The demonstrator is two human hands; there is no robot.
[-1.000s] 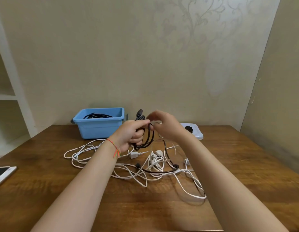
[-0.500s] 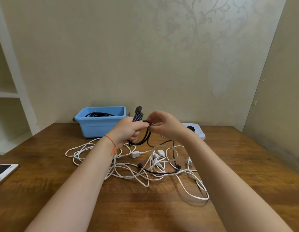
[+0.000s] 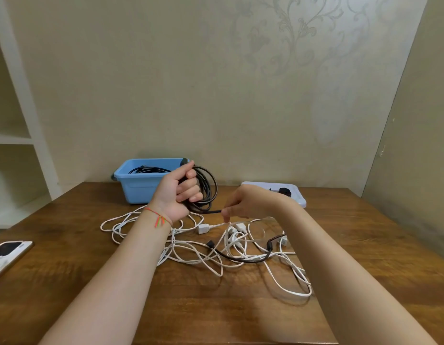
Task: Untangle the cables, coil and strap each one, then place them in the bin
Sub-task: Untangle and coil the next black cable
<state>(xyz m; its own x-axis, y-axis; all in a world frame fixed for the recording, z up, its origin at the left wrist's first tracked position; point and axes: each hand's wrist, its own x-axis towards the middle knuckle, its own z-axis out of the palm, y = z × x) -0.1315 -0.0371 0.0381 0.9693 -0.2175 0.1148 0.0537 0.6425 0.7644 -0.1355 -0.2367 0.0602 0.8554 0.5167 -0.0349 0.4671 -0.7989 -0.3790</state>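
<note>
Step in hand, by judgement: coiling of one black cable, near its end, with strapping not yet done. At centre frame the left hand (image 3: 182, 192) is raised above the brown wooden table (image 3: 365, 245), fingers curled round a coil of thin black cable (image 3: 208, 188) of several loops. Just right of it the right hand (image 3: 243, 204) pinches the free tail of that same cable between fingertips; the tail runs level between the two hands. Behind the left hand, at the table's far edge, stands the light blue rectangular plastic bin (image 3: 138, 188), already containing another black cable (image 3: 148, 169). Below the hands a tangle of white cables (image 3: 191, 250) lies on the table with a short dark brown cable (image 3: 243, 257) across it, none of it sorted. A pale flat lid or tray (image 3: 298, 195) lies behind the right wrist; a phone (image 3: 6, 252) sits at lower left. The next move calls for laying the tail onto the coil, then fastening it; no strap is discernible, and the tray's contents are too small to identify.
</note>
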